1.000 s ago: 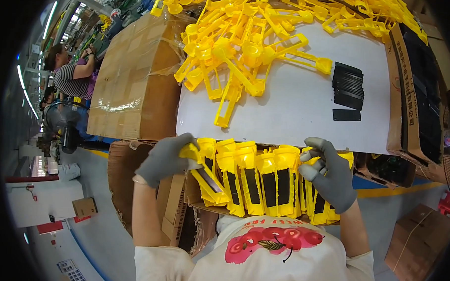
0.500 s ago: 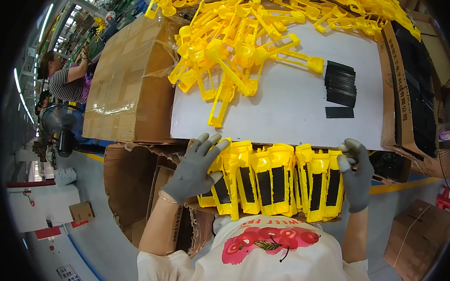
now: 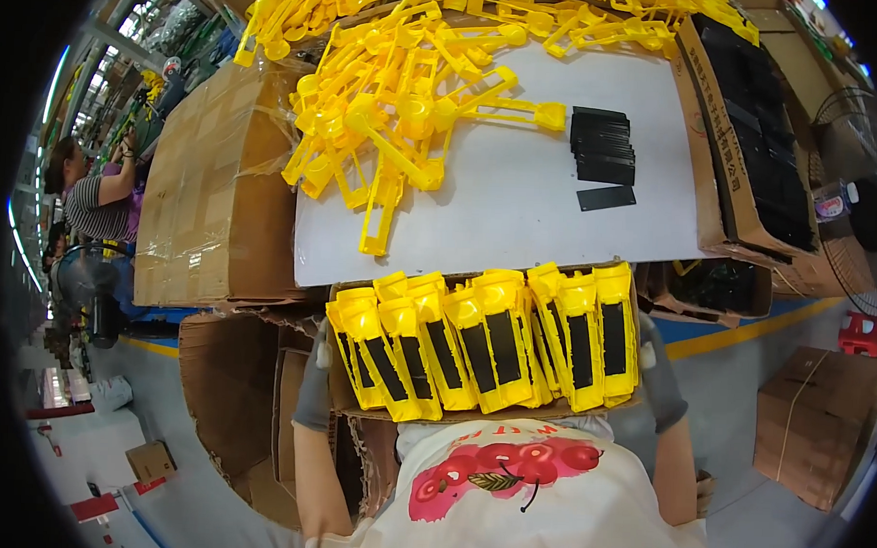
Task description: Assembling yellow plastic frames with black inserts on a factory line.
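While gripping a cardboard tray (image 3: 357, 399), both gloved hands carry yellow, black-labelled parts (image 3: 485, 338).

Taped brown carton (image 3: 210, 189) left; open carton (image 3: 752, 140) right.

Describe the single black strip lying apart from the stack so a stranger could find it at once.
Start at the white table top, with its heap of yellow plastic parts at the far left. Near the right edge sits a stack of black strips. Just nearer the person than that stack lies the lone black strip, flat and slightly tilted, the only one lying by itself on bare white.
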### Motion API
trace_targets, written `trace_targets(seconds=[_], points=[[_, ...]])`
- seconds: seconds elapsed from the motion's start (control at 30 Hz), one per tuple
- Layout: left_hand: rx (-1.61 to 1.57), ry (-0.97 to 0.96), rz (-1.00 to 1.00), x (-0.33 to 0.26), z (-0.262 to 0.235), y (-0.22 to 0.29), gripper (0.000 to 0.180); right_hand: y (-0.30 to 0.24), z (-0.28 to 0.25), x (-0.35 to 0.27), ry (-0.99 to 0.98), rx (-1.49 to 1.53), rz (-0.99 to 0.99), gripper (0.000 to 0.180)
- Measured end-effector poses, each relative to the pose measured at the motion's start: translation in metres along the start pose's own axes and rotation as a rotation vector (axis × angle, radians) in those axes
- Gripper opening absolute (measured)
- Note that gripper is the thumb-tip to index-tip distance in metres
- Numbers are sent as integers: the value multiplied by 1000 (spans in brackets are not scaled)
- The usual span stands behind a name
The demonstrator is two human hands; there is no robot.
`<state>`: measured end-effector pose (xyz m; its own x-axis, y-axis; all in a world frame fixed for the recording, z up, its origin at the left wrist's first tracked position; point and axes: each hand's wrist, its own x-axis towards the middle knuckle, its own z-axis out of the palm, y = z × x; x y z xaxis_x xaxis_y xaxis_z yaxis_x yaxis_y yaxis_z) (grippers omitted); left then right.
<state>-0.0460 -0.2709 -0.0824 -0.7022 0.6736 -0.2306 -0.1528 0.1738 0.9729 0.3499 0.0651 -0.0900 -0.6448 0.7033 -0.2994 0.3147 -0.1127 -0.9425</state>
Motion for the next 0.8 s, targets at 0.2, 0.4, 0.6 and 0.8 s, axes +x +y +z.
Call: trace_targets(seconds=[0.2, 0.4, 0.6, 0.8], points=[[-469, -9, -371, -5, -32, -63, 61, 34, 13, -11, -30, 486, 121, 76], [-796, -112, -229, -32, 2, -11, 56, 10, 7, -24, 20, 394, 31, 66], [-683, 16, -92, -62, -5, 35, 58, -32, -29, 27, -255, 646, -67, 53], [-812, 168, 290, -109, 35, 30, 64, -122, 10, 48, -388, 665, -8, 49]])
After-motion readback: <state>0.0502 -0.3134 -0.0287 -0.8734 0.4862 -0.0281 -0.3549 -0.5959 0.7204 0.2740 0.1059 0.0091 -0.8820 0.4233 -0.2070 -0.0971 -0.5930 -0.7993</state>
